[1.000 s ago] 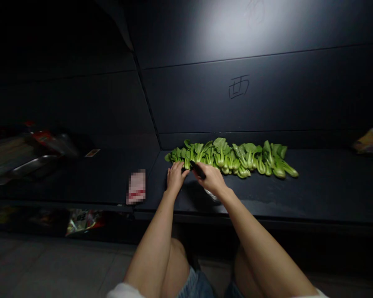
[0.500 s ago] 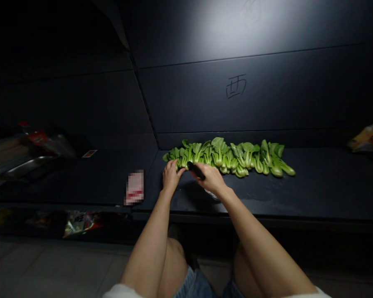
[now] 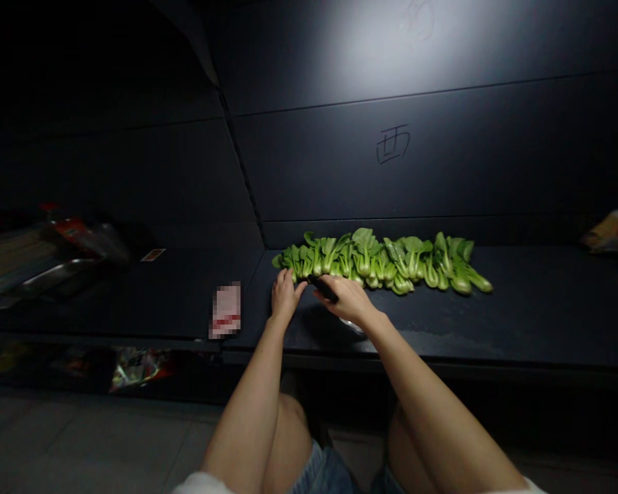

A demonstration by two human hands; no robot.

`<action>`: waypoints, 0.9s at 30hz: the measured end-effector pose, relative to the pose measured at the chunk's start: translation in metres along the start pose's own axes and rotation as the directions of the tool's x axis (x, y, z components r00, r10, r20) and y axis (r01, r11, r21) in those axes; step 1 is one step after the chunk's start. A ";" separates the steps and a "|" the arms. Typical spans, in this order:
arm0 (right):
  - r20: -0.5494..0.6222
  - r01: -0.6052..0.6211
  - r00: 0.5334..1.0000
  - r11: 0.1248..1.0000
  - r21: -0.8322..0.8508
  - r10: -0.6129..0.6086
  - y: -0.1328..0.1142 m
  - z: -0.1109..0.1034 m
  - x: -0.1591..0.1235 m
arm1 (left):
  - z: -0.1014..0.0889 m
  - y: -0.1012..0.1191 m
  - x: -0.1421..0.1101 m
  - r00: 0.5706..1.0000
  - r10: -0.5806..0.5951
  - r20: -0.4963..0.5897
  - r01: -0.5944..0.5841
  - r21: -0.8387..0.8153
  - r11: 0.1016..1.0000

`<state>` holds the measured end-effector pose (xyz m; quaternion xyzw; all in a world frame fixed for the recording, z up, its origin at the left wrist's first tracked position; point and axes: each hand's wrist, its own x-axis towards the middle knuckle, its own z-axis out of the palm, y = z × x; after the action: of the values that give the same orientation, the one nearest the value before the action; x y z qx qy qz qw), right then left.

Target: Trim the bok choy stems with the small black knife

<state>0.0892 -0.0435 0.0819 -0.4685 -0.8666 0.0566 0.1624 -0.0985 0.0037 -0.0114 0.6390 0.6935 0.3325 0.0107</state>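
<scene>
A row of green bok choy (image 3: 365, 261) lies along the back of the dark shelf, leaves toward the back panel and pale stems toward me. At the row's left end my left hand (image 3: 285, 293) rests against the stem ends, thumb apart from the fingers; it grips nothing that I can see. Close beside it, my right hand (image 3: 347, 298) is wrapped round what looks like a spray bottle (image 3: 323, 288). Its black head points left at the stems, and a clear part shows below the palm. The rest of it is hidden by the hand.
A blurred-out pink and white packet (image 3: 225, 312) lies left on the shelf (image 3: 494, 329). Further left are a metal tray (image 3: 56, 274) and packages; a small card (image 3: 153, 255) lies near them. Another package (image 3: 615, 230) stands far right. Wet marks show on the shelf.
My right hand has shifted slightly left and toward me, bringing the black head nearer my left thumb. The left hand keeps its place at the stems.
</scene>
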 end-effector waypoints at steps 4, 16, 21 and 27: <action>-0.020 -0.020 1.000 1.000 0.005 0.020 0.002 -0.001 -0.002 | 0.002 0.001 0.001 1.000 0.022 -0.014 -0.023 -0.015 1.000; -0.075 -0.086 0.994 0.996 -0.012 0.085 0.016 0.002 -0.007 | 0.006 0.002 0.003 0.999 0.031 -0.032 -0.033 -0.055 0.998; -0.140 -0.114 0.984 0.994 0.006 0.113 0.024 0.004 -0.009 | 0.009 0.007 0.005 0.998 0.049 -0.043 -0.051 -0.057 0.997; -0.131 -0.155 0.979 0.988 0.002 0.154 0.026 -0.004 -0.013 | 0.008 0.013 0.006 0.999 0.030 -0.023 -0.031 -0.036 0.999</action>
<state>0.1177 -0.0405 0.0765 -0.5379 -0.8153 0.0347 0.2117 -0.0843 0.0122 -0.0087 0.6454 0.6777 0.3521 0.0093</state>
